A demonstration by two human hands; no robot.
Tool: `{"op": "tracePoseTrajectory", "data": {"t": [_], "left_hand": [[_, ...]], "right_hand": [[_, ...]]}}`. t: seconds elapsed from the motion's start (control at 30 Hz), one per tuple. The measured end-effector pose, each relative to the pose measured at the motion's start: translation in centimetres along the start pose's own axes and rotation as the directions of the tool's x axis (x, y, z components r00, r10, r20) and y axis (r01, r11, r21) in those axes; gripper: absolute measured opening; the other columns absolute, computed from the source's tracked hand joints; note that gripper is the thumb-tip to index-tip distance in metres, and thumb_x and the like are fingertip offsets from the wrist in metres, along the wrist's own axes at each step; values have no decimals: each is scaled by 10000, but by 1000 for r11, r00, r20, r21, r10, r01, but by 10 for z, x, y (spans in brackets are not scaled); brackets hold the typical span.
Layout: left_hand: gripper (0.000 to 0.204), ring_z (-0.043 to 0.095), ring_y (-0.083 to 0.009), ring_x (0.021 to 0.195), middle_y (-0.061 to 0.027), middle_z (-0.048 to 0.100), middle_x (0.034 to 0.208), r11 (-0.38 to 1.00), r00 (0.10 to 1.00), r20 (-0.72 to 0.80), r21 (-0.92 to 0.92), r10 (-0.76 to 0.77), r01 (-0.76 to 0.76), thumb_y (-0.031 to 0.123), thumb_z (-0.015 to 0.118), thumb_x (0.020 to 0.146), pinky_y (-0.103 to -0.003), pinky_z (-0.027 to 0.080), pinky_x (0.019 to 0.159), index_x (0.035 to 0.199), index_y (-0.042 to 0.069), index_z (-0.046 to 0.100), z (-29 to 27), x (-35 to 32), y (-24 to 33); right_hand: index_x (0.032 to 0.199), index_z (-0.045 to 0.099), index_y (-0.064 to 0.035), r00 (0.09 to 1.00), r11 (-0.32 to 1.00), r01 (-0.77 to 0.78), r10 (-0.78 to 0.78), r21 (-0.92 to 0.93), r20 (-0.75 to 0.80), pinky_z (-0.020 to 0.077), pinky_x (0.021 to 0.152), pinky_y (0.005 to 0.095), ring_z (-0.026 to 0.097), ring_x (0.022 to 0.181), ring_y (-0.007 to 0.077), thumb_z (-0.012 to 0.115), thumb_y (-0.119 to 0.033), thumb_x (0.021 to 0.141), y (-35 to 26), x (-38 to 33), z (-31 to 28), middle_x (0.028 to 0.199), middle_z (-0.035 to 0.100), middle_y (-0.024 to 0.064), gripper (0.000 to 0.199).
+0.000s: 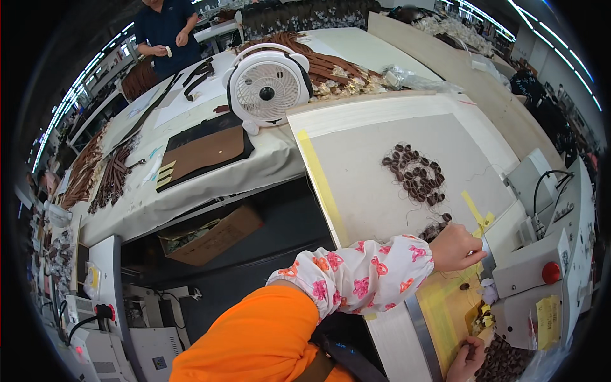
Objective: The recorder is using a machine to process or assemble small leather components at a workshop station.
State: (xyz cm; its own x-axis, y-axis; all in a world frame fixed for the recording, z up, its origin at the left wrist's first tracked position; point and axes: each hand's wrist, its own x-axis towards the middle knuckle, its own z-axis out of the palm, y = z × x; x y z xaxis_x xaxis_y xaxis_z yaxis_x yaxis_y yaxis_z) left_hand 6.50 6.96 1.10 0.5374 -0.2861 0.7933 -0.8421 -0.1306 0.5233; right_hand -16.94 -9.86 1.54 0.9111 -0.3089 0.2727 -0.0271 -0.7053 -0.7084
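Note:
My left hand (455,248), in a floral sleeve, reaches right to the front of a white sewing machine (531,267). Its fingers are curled at the needle area, and what they hold is hidden. A small cluster of brown leather pieces (436,229) lies just behind that hand. A larger scatter of the same brown pieces (417,175) linked by thread lies farther back on the grey work board (356,165). My right hand (468,360) is at the bottom edge beside a heap of brown pieces (503,363), pinching what looks like one small dark piece.
Yellow tape strips (477,216) mark the board. A white fan (267,86) stands behind it, with brown straps (324,63) beyond. A brown leather sheet (203,153) lies on the cloth-covered table. A cardboard box (213,239) sits below. Another person (165,28) stands far back.

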Motion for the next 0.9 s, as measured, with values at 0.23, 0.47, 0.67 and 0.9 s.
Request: {"op": "tracePoseTrajectory", "data": {"t": [0.23, 0.47, 0.67, 0.9], "left_hand": [[265, 467, -247, 396, -36, 472, 430, 1000, 1000, 10, -5, -3, 3, 184, 624, 763, -339, 378, 458, 534, 96, 524, 1, 0, 1], [272, 457, -272, 404, -54, 472, 440, 1000, 1000, 27, -17, -7, 8, 185, 624, 759, -349, 371, 460, 531, 89, 513, 2, -2, 1], [278, 457, -278, 409, -62, 476, 447, 1000, 999, 46, 1, 0, 0, 182, 621, 761, -354, 368, 457, 527, 86, 505, 2, -2, 3], [286, 453, -288, 404, -73, 467, 440, 1000, 999, 35, -1, 17, -17, 179, 621, 760, -359, 365, 444, 520, 80, 502, 2, -2, 3]], "right_hand": [[898, 591, 43, 999, 999, 31, -31, -9, 6, 456, 568, 238, 548, 634, 142, 478, 53, 817, 0, 1, -1, 758, 606, 88, 139], [891, 601, 36, 1000, 1000, -6, 6, -4, 1, 452, 564, 237, 553, 636, 140, 481, 47, 808, -7, 2, -1, 760, 615, 84, 146], [882, 606, 38, 1000, 999, 22, -23, -24, -10, 445, 553, 231, 551, 627, 130, 478, 44, 800, -9, 2, -1, 757, 617, 80, 152], [882, 602, 41, 1000, 1000, 26, -26, 3, 2, 428, 533, 219, 532, 605, 120, 473, 51, 798, -5, 2, -1, 742, 606, 72, 154]]}}
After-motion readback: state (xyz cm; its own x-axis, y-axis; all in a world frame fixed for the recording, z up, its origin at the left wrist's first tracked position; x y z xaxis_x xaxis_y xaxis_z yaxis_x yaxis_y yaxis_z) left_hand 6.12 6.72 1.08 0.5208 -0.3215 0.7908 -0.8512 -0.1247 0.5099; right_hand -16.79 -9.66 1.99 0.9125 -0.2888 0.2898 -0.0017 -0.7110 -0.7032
